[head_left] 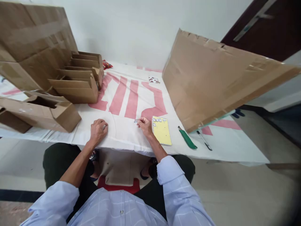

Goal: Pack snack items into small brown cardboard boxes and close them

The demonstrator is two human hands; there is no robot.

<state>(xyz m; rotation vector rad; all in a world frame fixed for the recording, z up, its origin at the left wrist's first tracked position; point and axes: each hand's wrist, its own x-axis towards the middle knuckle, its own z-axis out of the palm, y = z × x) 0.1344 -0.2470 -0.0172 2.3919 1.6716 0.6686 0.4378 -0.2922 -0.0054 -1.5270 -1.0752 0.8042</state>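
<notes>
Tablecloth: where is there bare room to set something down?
Bare: between the left hand and right hand, and behind them, between the cardboard boxes and large cardboard panel, short of the patterned card. Crowded: right of the right hand, with the yellow card, green cutter and pen, and at left, where boxes stand.

Pinched piece (pixel 135 121) too small to identify; dark door (pixel 277 31), leftmost carton (pixel 13 121) cut off
</notes>
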